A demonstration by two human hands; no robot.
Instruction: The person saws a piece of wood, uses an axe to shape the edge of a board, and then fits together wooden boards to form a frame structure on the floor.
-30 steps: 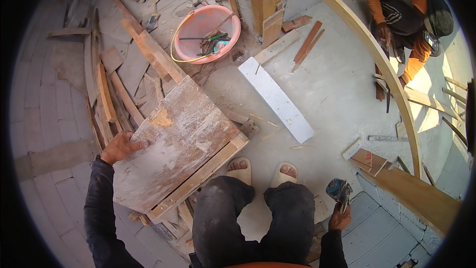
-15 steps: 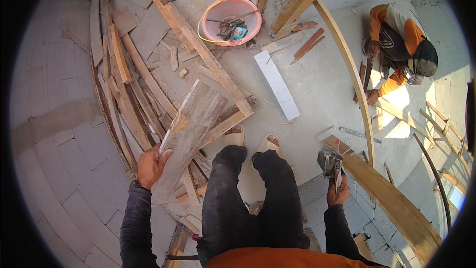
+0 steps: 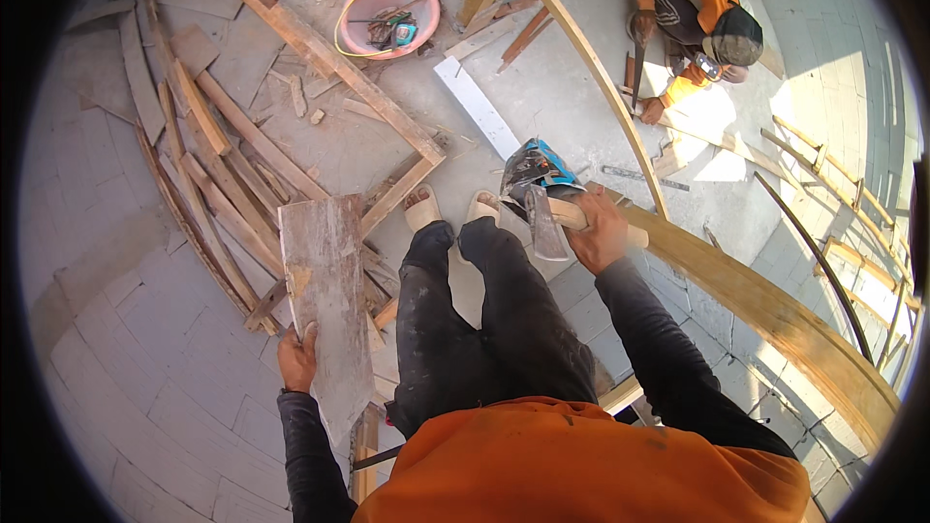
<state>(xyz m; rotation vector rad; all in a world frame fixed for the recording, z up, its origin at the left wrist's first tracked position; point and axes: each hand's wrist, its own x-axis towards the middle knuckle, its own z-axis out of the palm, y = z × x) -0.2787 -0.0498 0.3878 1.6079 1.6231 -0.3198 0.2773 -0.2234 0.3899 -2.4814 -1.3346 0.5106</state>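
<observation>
My left hand (image 3: 297,358) is closed on the edge of a flat, worn board (image 3: 331,305) with pale, stained faces, held upright beside my left leg. In my right hand (image 3: 598,230) is a hatchet (image 3: 548,223), gripped by its light wooden handle near the metal head, in front of my right knee. Just beyond the hatchet is a crumpled blue and dark bag (image 3: 541,167); whether my fingers touch it I cannot tell. A thick wooden plank (image 3: 756,295) runs from beside my right hand toward the lower right.
A pink bucket (image 3: 428,23) of tools stands ahead, near a white block (image 3: 478,105). Loose timber (image 3: 228,194) is piled at the left, with a wooden frame (image 3: 339,63) beside it. At the far right a co-worker (image 3: 712,15) crouches with a saw. A curved wooden strip (image 3: 605,87) crosses between us.
My right hand has come up and inward with the hatchet, which now shows plainly. The board in my left hand has swung more upright. The whole view has shifted.
</observation>
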